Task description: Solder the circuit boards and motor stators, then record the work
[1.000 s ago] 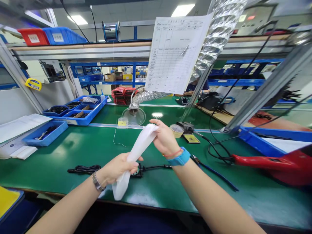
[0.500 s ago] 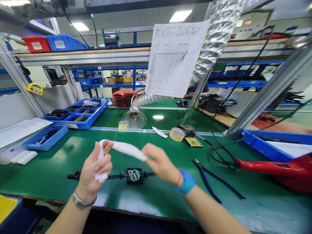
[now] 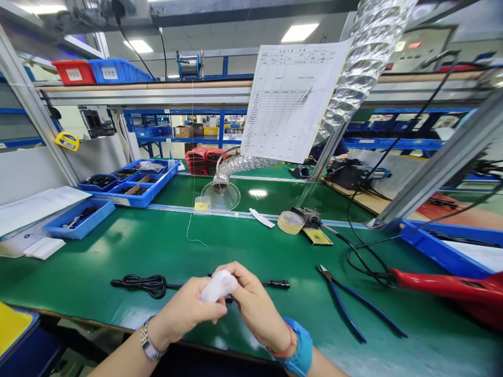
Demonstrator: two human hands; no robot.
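My left hand (image 3: 187,310) and my right hand (image 3: 253,306) meet low over the green bench (image 3: 98,262). Both are closed around a bunched white wrap (image 3: 218,285) held between them. Under the hands lies a black cable (image 3: 141,284) with a coiled end at the left and a connector (image 3: 282,284) at the right. The small black module on that cable is hidden behind my hands and the wrap. A watch sits on my left wrist and a blue strap on my right.
Blue-handled pliers (image 3: 346,306) lie right of my hands. Behind are a tape roll (image 3: 290,222), a soldering-iron stand (image 3: 310,215) and a clear fume funnel (image 3: 220,195). Blue parts trays (image 3: 118,183) stand at the left. A red tool (image 3: 451,287) lies at the right edge.
The white wrap was stretched out between my hands; now it is bunched up. Both hands have come together and dropped onto the black module on the cable.
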